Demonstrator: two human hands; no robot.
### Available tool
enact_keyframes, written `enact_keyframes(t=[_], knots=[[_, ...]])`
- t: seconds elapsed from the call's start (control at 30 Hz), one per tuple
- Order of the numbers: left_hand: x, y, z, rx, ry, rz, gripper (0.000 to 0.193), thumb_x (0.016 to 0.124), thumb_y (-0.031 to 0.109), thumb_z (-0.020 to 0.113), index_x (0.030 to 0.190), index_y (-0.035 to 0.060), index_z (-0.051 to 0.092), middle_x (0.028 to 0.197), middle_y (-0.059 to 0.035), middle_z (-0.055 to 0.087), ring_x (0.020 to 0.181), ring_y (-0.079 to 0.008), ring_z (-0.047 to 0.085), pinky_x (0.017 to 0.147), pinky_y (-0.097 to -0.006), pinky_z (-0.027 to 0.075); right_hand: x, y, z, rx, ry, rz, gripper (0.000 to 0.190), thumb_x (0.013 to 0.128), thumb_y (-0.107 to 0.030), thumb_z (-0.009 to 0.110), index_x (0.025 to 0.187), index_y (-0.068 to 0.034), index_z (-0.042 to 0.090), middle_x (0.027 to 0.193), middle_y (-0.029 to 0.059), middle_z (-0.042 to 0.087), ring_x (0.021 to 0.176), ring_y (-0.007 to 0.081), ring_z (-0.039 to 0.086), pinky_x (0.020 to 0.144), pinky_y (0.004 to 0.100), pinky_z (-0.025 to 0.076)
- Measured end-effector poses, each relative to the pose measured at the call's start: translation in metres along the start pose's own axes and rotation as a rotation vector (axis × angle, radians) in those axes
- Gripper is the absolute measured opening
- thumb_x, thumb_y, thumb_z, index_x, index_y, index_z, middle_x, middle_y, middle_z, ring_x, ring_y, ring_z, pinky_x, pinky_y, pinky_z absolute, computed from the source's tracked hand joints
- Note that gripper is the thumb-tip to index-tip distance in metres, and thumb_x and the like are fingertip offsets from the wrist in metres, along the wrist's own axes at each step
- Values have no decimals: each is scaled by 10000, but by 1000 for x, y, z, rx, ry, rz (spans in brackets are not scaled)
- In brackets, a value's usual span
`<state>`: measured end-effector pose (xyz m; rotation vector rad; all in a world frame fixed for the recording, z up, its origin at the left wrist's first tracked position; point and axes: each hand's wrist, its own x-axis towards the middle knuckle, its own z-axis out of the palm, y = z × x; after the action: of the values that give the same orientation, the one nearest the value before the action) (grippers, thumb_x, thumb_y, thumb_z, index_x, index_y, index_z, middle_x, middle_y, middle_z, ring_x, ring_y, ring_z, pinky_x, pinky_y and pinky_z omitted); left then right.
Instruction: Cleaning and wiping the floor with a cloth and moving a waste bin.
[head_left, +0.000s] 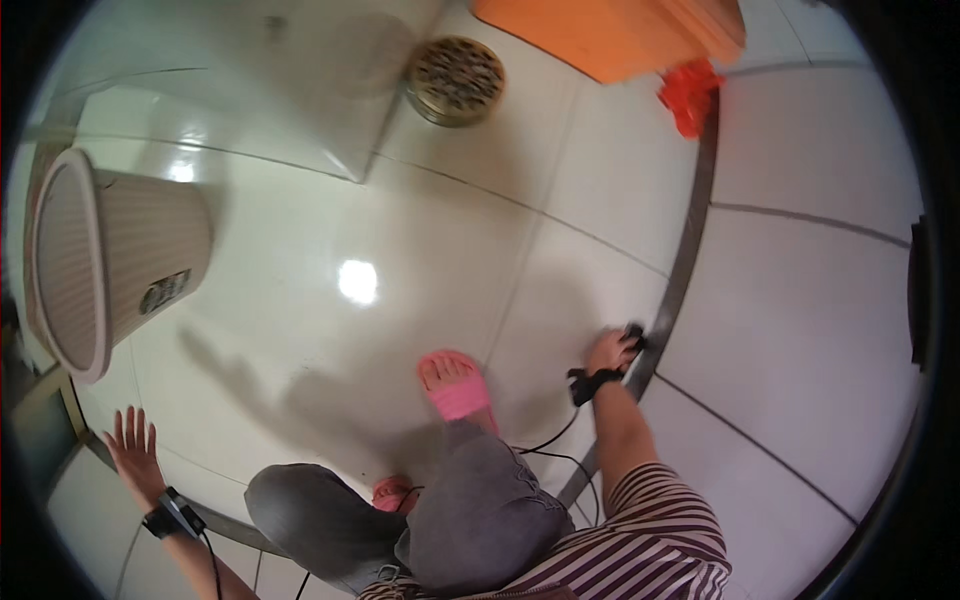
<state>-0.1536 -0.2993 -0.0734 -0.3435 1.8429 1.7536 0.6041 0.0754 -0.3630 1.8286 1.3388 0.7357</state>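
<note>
My left hand (136, 454), with a black strap and a small device on its wrist, is at the lower left with its fingers spread and nothing in it. Above it a beige ribbed plastic waste bin (154, 240) lies on its side, its mouth facing left. On the right, my right hand (613, 351) wears a black wrist strap and reaches low by the dark floor border; its fingers are at a small black object (634, 337). Whether they grip it I cannot tell.
A round tin (456, 81) with a patterned top stands on the tiled floor at the top. Right of it are an orange box-like object (600, 34) and a crumpled red plastic bag (688, 97). My pink slippers (461, 397) are below. Black cables (555, 442) run from my wrists.
</note>
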Motion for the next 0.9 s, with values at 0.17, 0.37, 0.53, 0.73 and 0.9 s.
enact_keyframes(t=[0.17, 0.37, 0.53, 0.73, 0.9], knots=[[-30, 35, 48, -152, 102, 90, 848, 821, 617, 416, 1374, 22, 173, 1367, -204, 287, 1259, -321, 307, 1008, -487, 305, 111, -117, -212, 1159, -123, -104, 549, 875, -542, 272, 1356, -278, 302, 1450, 73, 186, 1312, 357, 150, 989, 606, 164], [-46, 50, 90, -13, -21, 203, 865, 824, 530, 500, 1358, -36, 123, 1296, -256, 288, 1178, -358, 375, 934, -483, 399, -51, -196, -362, 1142, 542, -1278, 437, 856, -286, 420, 1237, -74, 455, 1424, 133, 228, 1297, 374, 184, 945, 594, 232], [-18, 39, 98, -277, -16, 38, 326, 811, 75, 549, 1033, -65, 356, 1059, -216, 399, 963, -311, 529, 796, -371, 538, -149, -185, -444, 894, 447, -1385, 472, 849, -255, 456, 1274, -57, 412, 1425, 131, 226, 1312, 358, 169, 941, 537, 266], [-42, 24, 57, -393, 24, -47, 53, 795, -3, 532, 776, 19, 487, 763, -41, 511, 712, -143, 556, 673, -303, 539, -139, -203, -459, 882, 344, -1517, 527, 831, -194, 459, 1309, -10, 333, 1420, 171, 218, 1304, 353, 193, 946, 502, 277], [-110, 19, 19, -335, 301, -85, 52, 803, 44, 563, 788, 65, 518, 787, -12, 551, 725, -116, 554, 597, -256, 505, -155, -253, -511, 913, 424, -1442, 578, 752, -73, 489, 1302, 12, 330, 1424, 190, 192, 1312, 319, 190, 961, 497, 264]])
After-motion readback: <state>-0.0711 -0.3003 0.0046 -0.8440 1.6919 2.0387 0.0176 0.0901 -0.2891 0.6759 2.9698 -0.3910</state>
